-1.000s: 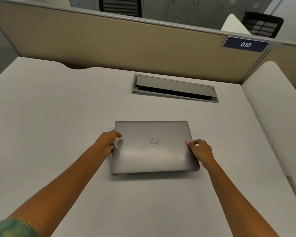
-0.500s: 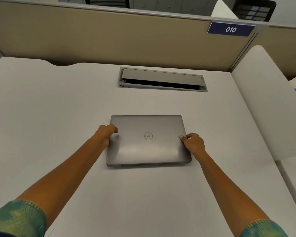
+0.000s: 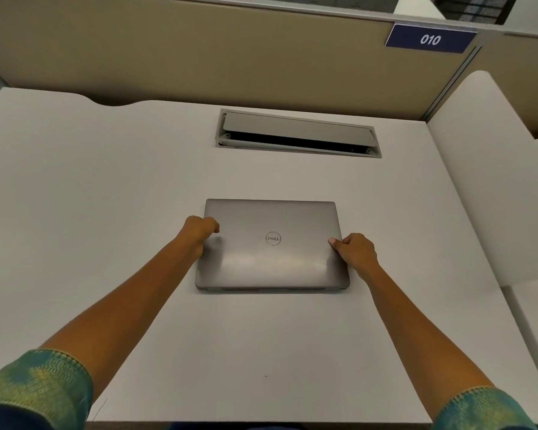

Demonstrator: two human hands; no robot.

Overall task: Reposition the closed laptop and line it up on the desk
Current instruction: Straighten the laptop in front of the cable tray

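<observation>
While the closed laptop [image 3: 272, 246] lies flat on the desk [image 3: 75, 197] between both hands, left hand [image 3: 199, 232] and right hand [image 3: 356, 251] grip its side edges, evidently to square it.

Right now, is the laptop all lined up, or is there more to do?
Nearly there. The closed Dell laptop lies flat on the desk, its edges about square with the cable hatch behind it. The left hand and right hand grip its two sides. What's left: perhaps a tiny nudge, then letting go.
</observation>
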